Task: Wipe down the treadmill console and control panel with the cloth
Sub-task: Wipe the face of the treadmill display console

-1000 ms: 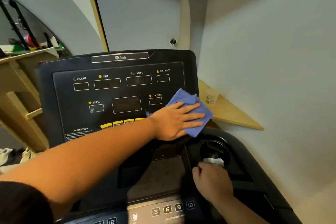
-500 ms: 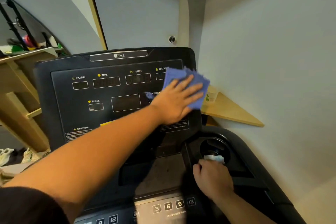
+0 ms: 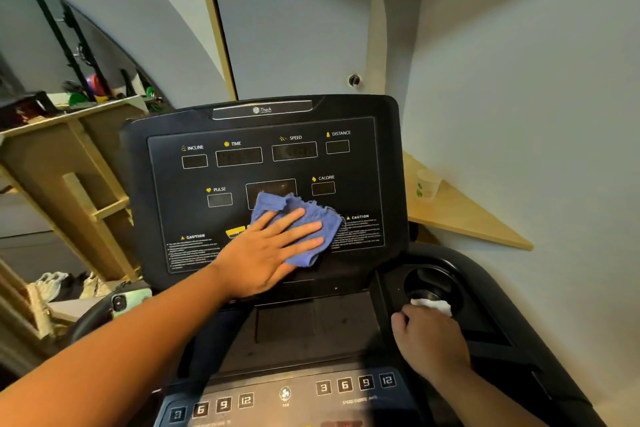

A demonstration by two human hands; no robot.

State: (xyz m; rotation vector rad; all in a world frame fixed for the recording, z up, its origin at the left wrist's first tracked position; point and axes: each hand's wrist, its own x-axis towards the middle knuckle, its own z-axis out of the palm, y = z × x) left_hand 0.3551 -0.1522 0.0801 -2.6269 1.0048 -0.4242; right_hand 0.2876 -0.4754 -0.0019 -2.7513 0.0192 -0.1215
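Note:
The black treadmill console (image 3: pixel 173 191) stands upright ahead, with labelled display windows. My left hand (image 3: pixel 266 250) presses a blue cloth (image 3: pixel 304 218) flat against its lower middle, fingers straight and spread, covering part of the yellow buttons. Below lies the control panel (image 3: pixel 287 395) with numbered keys. My right hand (image 3: pixel 429 340) rests with curled fingers at the rim of the right cup holder (image 3: pixel 433 284), beside a white crumpled thing (image 3: pixel 433 305); whether the fingers hold it is hidden.
A wall stands close on the right with a wooden corner shelf (image 3: pixel 464 218) carrying a paper cup (image 3: pixel 427 184). A wooden frame (image 3: pixel 79 177) is at the left. A phone (image 3: pixel 130 300) sits in the left holder.
My left hand has swept the blue cloth from the console's upper right, by the distance window, down and left to the lower middle. The right hand has stayed by the cup holder.

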